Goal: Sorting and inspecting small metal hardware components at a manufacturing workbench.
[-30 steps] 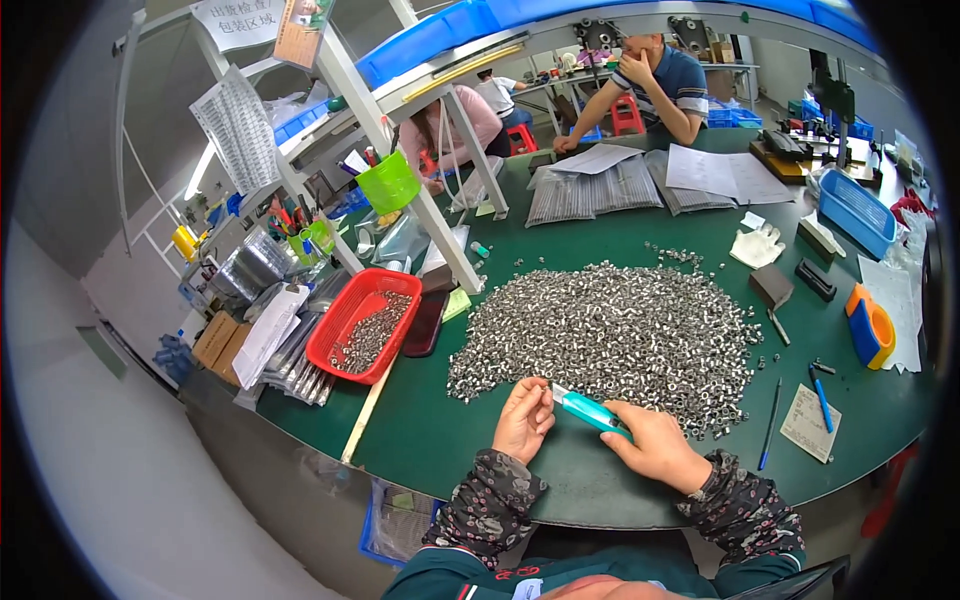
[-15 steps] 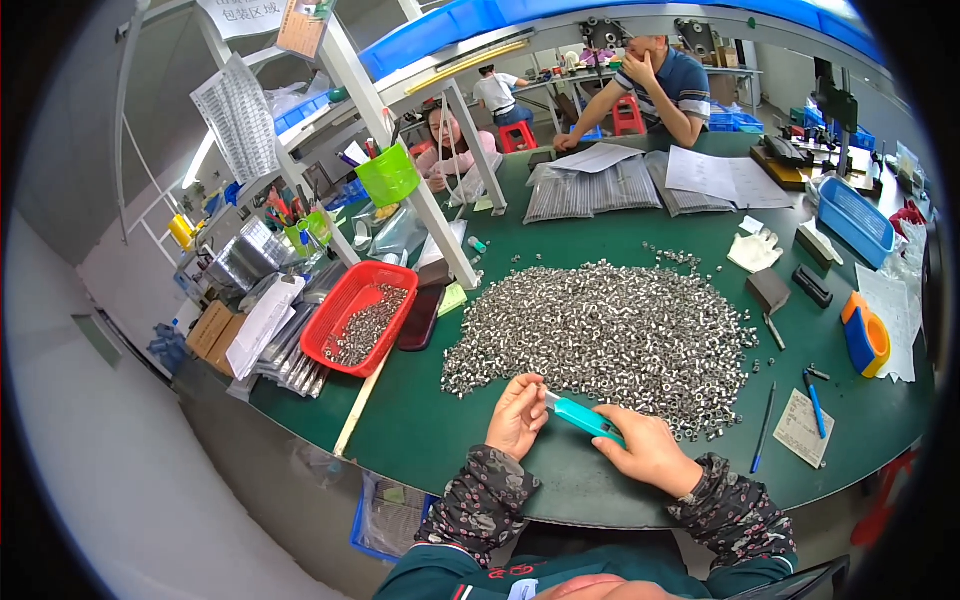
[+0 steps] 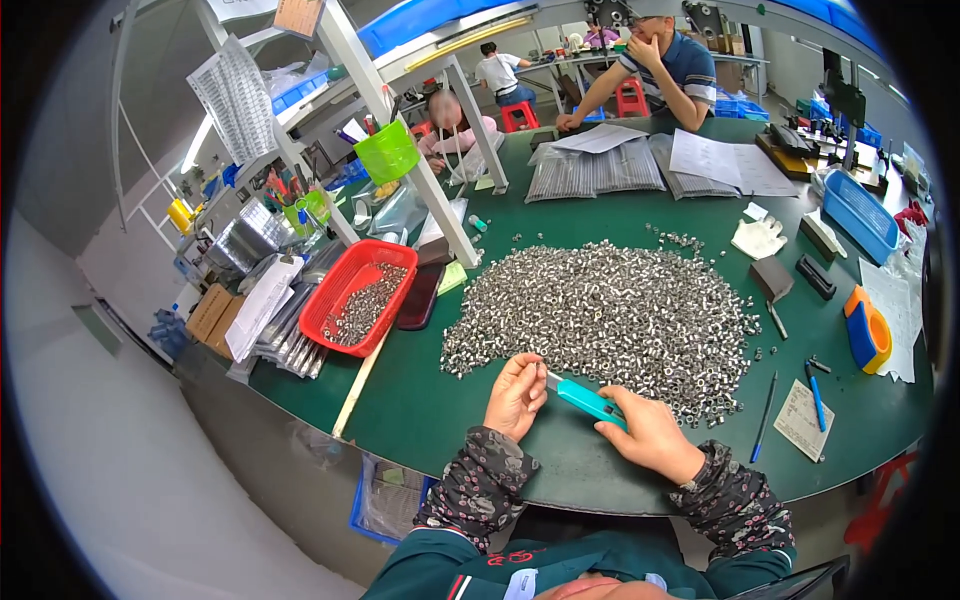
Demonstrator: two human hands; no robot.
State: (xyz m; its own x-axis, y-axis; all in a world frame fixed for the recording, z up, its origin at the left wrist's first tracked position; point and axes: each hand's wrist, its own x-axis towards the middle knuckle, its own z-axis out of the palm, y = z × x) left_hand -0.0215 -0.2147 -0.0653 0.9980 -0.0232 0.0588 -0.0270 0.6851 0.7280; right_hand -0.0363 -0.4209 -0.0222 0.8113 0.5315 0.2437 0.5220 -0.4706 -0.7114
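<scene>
My right hand (image 3: pixel 647 432) is wrapped round the handle of a teal utility knife (image 3: pixel 590 402), its blade pointing left toward my other hand. My left hand (image 3: pixel 516 396) is closed in a pinch, fingertips raised beside the blade tip. A small metal piece seems to sit in that pinch, too small to make out fully. Just beyond both hands a wide heap of small shiny metal ring-like parts (image 3: pixel 600 320) covers the middle of the green table (image 3: pixel 420 400). More of these parts lie in a red plastic basket (image 3: pixel 322 297) to the left.
At the right are a blue tape dispenser (image 3: pixel 868 330), pens (image 3: pixel 765 418), a card (image 3: pixel 803 420), a blue basket (image 3: pixel 860 215) and a white glove (image 3: pixel 759 237). Bagged rods (image 3: pixel 592 177) lie at the back, where a person (image 3: pixel 680 70) sits. A white frame post (image 3: pixel 440 215) rises at left.
The view has tilted slightly, shifting the scene up a little. Both hands keep their grips, with the knife blade still at my left fingertips.
</scene>
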